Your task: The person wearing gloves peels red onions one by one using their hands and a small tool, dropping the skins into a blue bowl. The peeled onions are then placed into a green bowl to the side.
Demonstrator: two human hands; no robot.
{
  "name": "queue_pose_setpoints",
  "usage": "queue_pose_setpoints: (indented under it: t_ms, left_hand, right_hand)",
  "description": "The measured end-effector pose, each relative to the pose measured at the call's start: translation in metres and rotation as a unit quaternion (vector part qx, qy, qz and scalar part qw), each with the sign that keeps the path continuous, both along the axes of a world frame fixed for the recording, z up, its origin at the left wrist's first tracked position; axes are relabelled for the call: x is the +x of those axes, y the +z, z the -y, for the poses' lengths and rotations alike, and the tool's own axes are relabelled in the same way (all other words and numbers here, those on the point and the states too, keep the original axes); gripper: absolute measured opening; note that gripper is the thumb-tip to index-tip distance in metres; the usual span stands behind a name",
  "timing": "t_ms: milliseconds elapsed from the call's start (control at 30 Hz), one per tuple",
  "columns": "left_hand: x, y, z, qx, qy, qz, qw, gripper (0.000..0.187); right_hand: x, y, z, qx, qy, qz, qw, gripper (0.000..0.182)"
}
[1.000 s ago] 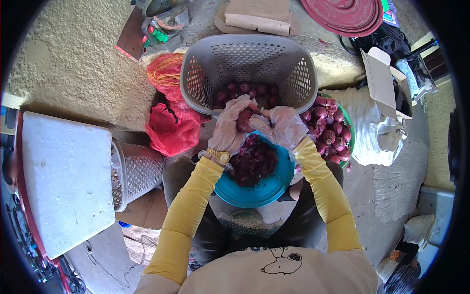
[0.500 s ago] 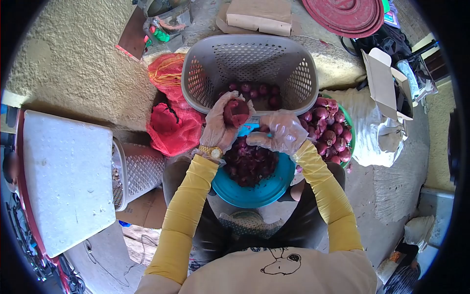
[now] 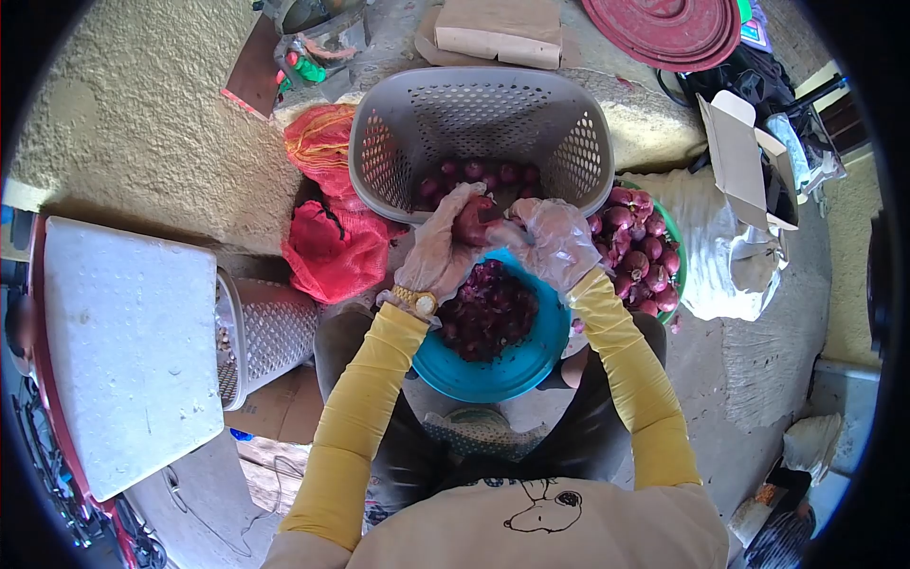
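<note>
A red onion (image 3: 471, 222) rests in my left hand (image 3: 438, 248), which wears a clear plastic glove with its fingers curled round the onion. My right hand (image 3: 553, 245), gloved too, meets the onion's right side with fingers bent in a pinch; what lies between them is hidden. Below both hands is a blue basin (image 3: 531, 360) holding a heap of dark red onion skins (image 3: 488, 313). Just beyond the hands stands a grey perforated basket (image 3: 483, 123) with several red onions (image 3: 493, 175) at its bottom. To the right, more red onions (image 3: 637, 251) fill a green-rimmed container (image 3: 679, 242).
Red mesh sacks (image 3: 332, 242) lie left of the basket. A white foam lid (image 3: 133, 341) and a light perforated basket (image 3: 275, 327) stand farther left. A pale sack (image 3: 720, 275), an open carton (image 3: 744, 161) and a dark red lid (image 3: 668, 28) are on the right.
My right hand has moved up and left against the onion, its fingers folding in. My left hand has turned the onion inward, toward the right hand.
</note>
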State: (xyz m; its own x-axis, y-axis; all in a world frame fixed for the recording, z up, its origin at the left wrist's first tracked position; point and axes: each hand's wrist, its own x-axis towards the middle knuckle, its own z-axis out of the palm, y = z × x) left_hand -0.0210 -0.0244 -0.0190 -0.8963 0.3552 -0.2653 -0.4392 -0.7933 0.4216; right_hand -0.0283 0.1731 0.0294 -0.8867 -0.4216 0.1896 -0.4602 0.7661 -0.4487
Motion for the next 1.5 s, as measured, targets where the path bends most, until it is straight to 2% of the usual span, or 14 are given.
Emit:
queue_pose_setpoints:
  t_ms: [67,167,400,533,600,667,733,767,800,867,967,1067,1300,1500]
  left_hand:
    - [0.005,0.011,-0.008,-0.040,0.043,0.027,0.998,0.033]
    - [0.006,0.010,-0.010,-0.071,0.037,0.020,0.997,0.031]
    - [0.005,-0.012,-0.007,-0.025,0.027,0.027,0.999,0.030]
    - [0.007,-0.014,-0.001,-0.052,0.047,-0.003,0.998,0.026]
    - [0.006,-0.007,0.001,-0.075,0.064,0.000,0.995,0.026]
    - [0.000,-0.001,0.004,0.016,0.043,0.068,0.997,0.032]
    - [-0.003,0.000,0.009,0.030,0.050,0.086,0.995,0.032]
    - [-0.003,0.002,0.012,0.038,0.059,0.102,0.992,0.033]
    - [-0.004,0.003,0.015,0.047,0.069,0.118,0.990,0.034]
    - [-0.005,0.001,0.023,0.087,0.070,0.110,0.988,0.035]
    - [-0.004,0.000,0.030,0.135,0.077,0.110,0.982,0.036]
    - [-0.003,0.003,0.030,0.153,0.095,0.124,0.976,0.035]
    - [-0.005,0.010,0.028,0.107,0.154,0.116,0.975,0.028]
    - [-0.002,-0.001,0.027,0.145,0.147,0.088,0.974,0.029]
  right_hand:
    - [-0.002,-0.002,0.000,-0.009,-0.004,0.017,1.000,0.050]
    - [-0.003,-0.004,-0.003,-0.021,0.003,0.046,0.999,0.048]
    - [-0.006,-0.010,-0.005,-0.017,0.104,0.075,0.992,0.046]
    - [-0.001,-0.003,-0.002,-0.051,0.161,0.017,0.986,0.035]
    - [0.005,0.010,0.002,0.079,0.181,0.105,0.975,0.047]
    - [0.008,-0.002,0.004,0.082,0.199,0.080,0.973,0.047]
    - [0.011,-0.007,0.004,0.049,0.236,0.084,0.967,0.049]
    - [0.015,-0.009,0.004,-0.048,0.242,0.075,0.966,0.051]
    - [0.015,-0.010,0.004,-0.048,0.243,0.075,0.966,0.051]
    - [0.014,-0.010,0.005,0.106,0.239,0.124,0.957,0.060]
    - [0.011,-0.020,0.002,0.088,0.210,0.137,0.964,0.067]
    - [0.011,-0.016,0.001,0.138,0.185,0.179,0.957,0.060]
    - [0.011,-0.041,-0.001,0.126,0.185,0.177,0.958,0.067]
    - [0.009,-0.021,0.003,0.027,0.161,0.138,0.977,0.056]
